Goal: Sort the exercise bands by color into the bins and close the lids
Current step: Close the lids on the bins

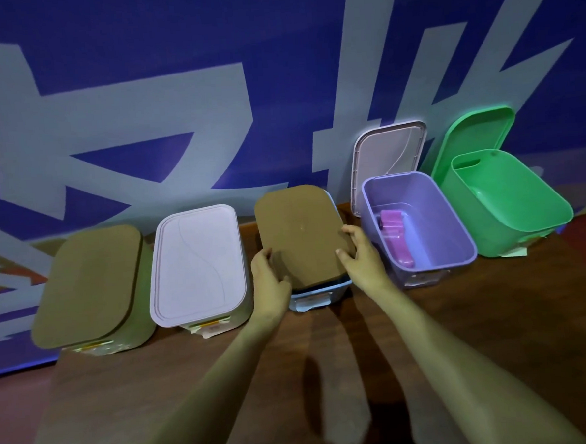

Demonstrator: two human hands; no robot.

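Lid seating risk.
The left hand [269,278] and right hand [362,255] gripped the lid [302,231] edges, fingers curled; uneven pressure could leave it skewed on the blue bin [323,293], unlatched.

Bins [323,293] in a row on table [497,329], wall [174,91] behind, band [397,236] in fourth bin [457,242] from left

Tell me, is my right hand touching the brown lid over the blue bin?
Touching. The head view shows the right hand curled over the right edge of the brown lid, with no gap between them.
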